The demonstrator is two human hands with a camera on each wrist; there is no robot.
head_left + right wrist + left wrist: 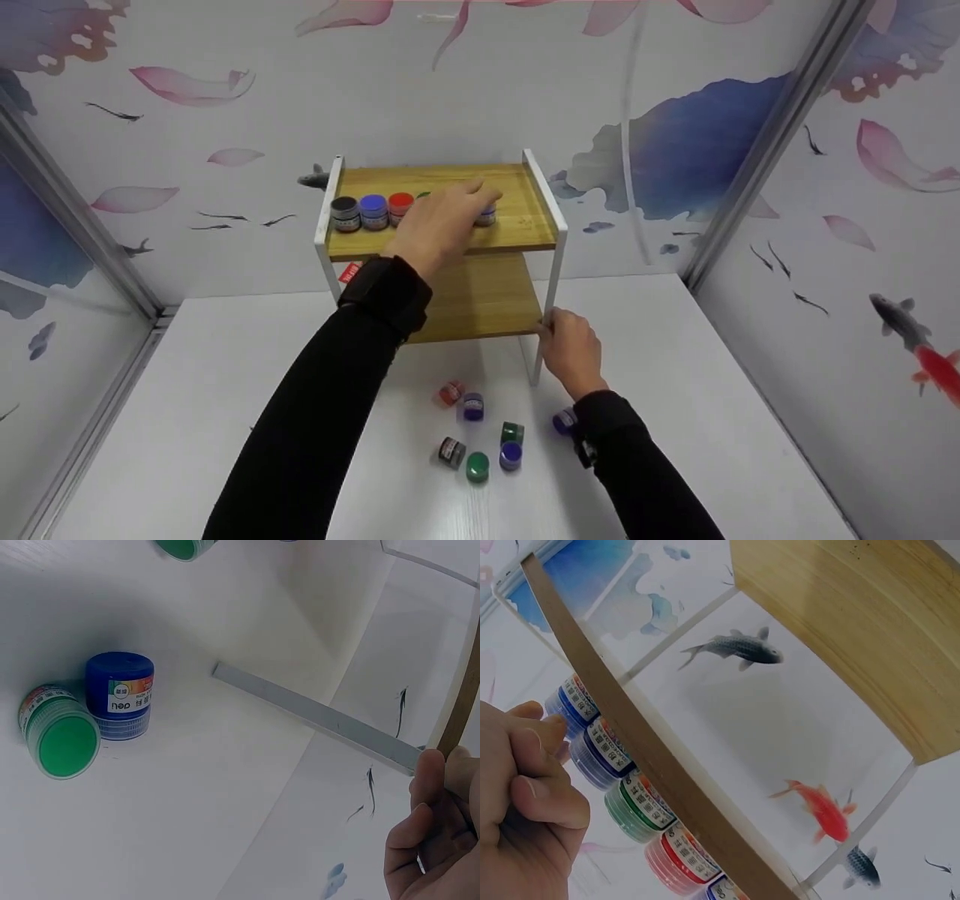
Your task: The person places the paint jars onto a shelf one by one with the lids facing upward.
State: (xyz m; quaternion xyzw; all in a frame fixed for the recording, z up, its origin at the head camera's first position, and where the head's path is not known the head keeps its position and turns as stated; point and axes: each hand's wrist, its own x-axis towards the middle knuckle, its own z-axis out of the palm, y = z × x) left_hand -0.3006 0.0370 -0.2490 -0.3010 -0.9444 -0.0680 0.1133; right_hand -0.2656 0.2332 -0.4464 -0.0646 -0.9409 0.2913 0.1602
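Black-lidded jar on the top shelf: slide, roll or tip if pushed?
The black-lidded jar stands upright, so it would probably slide rather than roll. Its squat shape suggests it resists tipping. A push toward the neighbouring blue-lidded jar might shift both.

**Painted walls (814,217) stood on three sides**

We saw a white back wall (487,97) strewn with pink petals (184,88) and, toward the right, a broad blue leaf shape (720,142). Grey metal posts (772,142) stood in both corners. On the right-hand side we noticed a dark-and-red fish (898,321). Below us spread a white surface (202,367), where light left a pale streak near the front.
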